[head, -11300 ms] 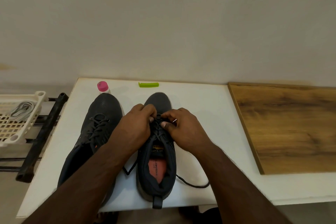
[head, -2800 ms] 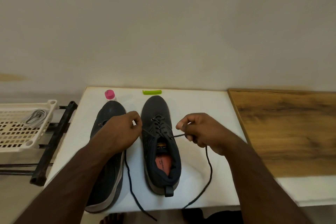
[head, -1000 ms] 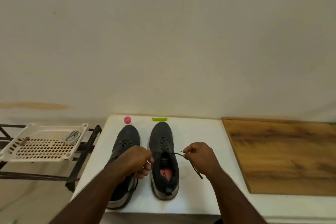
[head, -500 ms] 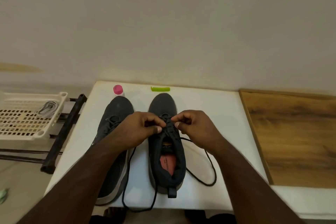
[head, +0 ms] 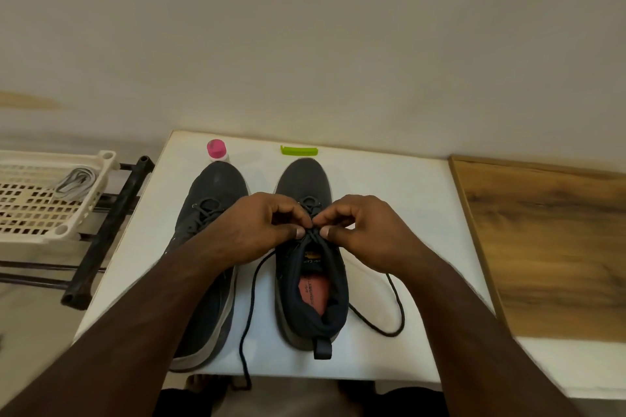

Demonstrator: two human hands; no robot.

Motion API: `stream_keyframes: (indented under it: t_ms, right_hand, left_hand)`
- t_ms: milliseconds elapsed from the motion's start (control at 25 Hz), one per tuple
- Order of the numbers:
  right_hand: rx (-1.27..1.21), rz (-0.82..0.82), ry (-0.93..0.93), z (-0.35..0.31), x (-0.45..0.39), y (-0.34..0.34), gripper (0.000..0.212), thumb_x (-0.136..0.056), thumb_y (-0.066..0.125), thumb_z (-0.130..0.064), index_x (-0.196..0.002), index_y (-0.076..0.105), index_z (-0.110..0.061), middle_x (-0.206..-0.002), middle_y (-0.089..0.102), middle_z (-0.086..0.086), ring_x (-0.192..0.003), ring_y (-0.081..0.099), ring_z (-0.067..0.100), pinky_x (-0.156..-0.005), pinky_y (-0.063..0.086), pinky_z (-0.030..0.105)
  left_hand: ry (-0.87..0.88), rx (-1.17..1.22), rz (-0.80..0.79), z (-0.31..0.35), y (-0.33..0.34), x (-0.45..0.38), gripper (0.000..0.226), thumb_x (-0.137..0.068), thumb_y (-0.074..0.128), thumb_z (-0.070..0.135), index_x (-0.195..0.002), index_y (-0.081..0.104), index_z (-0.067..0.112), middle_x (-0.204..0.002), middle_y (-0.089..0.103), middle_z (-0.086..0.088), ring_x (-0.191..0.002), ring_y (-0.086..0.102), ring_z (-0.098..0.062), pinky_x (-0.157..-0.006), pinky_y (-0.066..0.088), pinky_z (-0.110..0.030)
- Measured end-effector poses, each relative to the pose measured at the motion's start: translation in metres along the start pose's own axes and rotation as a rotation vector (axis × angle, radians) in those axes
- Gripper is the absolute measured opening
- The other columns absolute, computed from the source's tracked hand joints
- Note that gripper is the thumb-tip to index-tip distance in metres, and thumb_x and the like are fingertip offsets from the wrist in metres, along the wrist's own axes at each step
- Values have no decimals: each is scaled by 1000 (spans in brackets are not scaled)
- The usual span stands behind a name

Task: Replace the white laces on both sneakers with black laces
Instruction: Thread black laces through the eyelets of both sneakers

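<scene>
At six o'clock on the white surface (head: 389, 186), both hands meet over the throat of the right sneaker (head: 310, 257): the left hand (head: 262, 230) and right hand (head: 367, 230) are drawn together, fingertips almost touching, each pinching a strand of the black lace (head: 249, 311) where it leaves the top eyelets. One loose end trails toward seven o'clock and hangs off the near edge; the other loops on the surface at four o'clock. The left sneaker (head: 210, 230) stands just beside it at nine o'clock, already threaded in black, though its knot is hidden under the forearm. A pale bundle, probably the white laces (head: 74, 182), lies in the plastic basket (head: 40, 213) well off at ten o'clock. A pink-capped bottle (head: 216, 150) and a green clip (head: 298, 150) stand at twelve o'clock, clear of the work. This looks like snugging the lacing before the knot, so the task seems nearly done. To do it well, pull both strands evenly, keep the tongue flat and centred, match the tail lengths, then cross and tie while holding tension so the rows do not slacken.
</scene>
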State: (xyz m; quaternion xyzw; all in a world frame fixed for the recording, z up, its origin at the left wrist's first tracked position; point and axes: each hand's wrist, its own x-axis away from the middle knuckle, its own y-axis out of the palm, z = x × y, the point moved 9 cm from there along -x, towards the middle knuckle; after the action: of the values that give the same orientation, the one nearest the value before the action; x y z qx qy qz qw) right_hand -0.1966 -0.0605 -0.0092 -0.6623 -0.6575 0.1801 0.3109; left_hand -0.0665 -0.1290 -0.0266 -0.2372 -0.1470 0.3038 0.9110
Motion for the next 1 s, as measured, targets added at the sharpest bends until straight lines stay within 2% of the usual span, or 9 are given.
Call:
stream_keyframes:
  t_ms: [80, 160, 320, 400, 520, 640, 760, 880, 1000]
  right_hand:
    - [57, 1, -18, -3, 0, 3, 27, -92, 70, -17, -83, 68, -43, -89, 64, -19, -88, 59, -3, -73, 43, 13]
    - [110, 0, -17, -2, 0, 9, 21, -96, 62, -15, -85, 64, -33, -88, 61, -15, -85, 58, 1, -71, 44, 18]
    - [0, 27, 97, 15, 0, 2, 19, -101, 53, -12, -90, 60, -27, -92, 65, -5, -86, 66, 17, -82, 59, 41]
    - [-121, 8, 72, 12, 1, 0, 20, -98, 59, -10, -95, 65, -29, -97, 67, -7, -89, 68, 15, -84, 61, 38]
    - [-16, -10, -10, 5, 2, 2, 25, -92, 70, -17, -88, 68, -41, -96, 65, -15, -92, 64, 6, -85, 58, 32]
    - [-140, 38, 107, 21, 1, -1, 20, -94, 66, -8, -84, 70, -25, -88, 70, -5, -86, 70, 14, -81, 62, 37]
    - [-336, 56, 194, 31, 2, -3, 18, -93, 60, 2, -89, 72, -10, -91, 72, 8, -88, 72, 22, -76, 63, 34]
    - [-427, 70, 161, 26, 0, -6, 22, -90, 59, 3, -90, 74, -13, -94, 73, 7, -91, 71, 21, -74, 62, 31]
    - [-158, 8, 37, 13, -1, 0, 18, -90, 69, -10, -90, 75, -28, -92, 72, -8, -92, 67, 8, -85, 57, 29]
  left_hand:
    - [-6, 2, 6, 0, 0, 0, 16, -89, 71, 20, -93, 75, 35, -92, 72, 19, -89, 67, 1, -83, 51, -21]
    - [-12, -20, -5, 0, 1, 2, 14, -89, 71, 22, -91, 73, 36, -91, 72, 19, -88, 67, 1, -82, 51, -22]
    - [-7, -85, -11, 1, 2, 3, 14, -90, 68, 24, -90, 69, 37, -88, 70, 22, -85, 66, 3, -78, 52, -21]
    - [-13, -81, -1, 0, 1, 3, 14, -90, 68, 24, -89, 69, 37, -87, 70, 22, -84, 66, 3, -78, 53, -22]
    - [-13, -86, 2, 1, 2, 4, 14, -90, 67, 23, -89, 68, 37, -86, 70, 21, -82, 66, 1, -76, 54, -24]
    - [-10, -97, 3, 1, 2, 4, 13, -89, 67, 23, -90, 69, 36, -86, 70, 20, -82, 67, 0, -77, 55, -23]
    - [-27, -98, 42, -3, -2, 4, 14, -91, 65, 23, -91, 69, 37, -86, 69, 21, -82, 66, 1, -74, 52, -18]
    - [-38, -113, 124, -4, -5, 2, 15, -94, 62, 25, -98, 69, 38, -85, 69, 19, -83, 63, 6, -68, 46, -8]
    - [-8, -151, 123, 0, -1, -1, 20, -95, 63, 24, -105, 71, 38, -93, 67, 23, -91, 60, 11, -71, 40, -5]
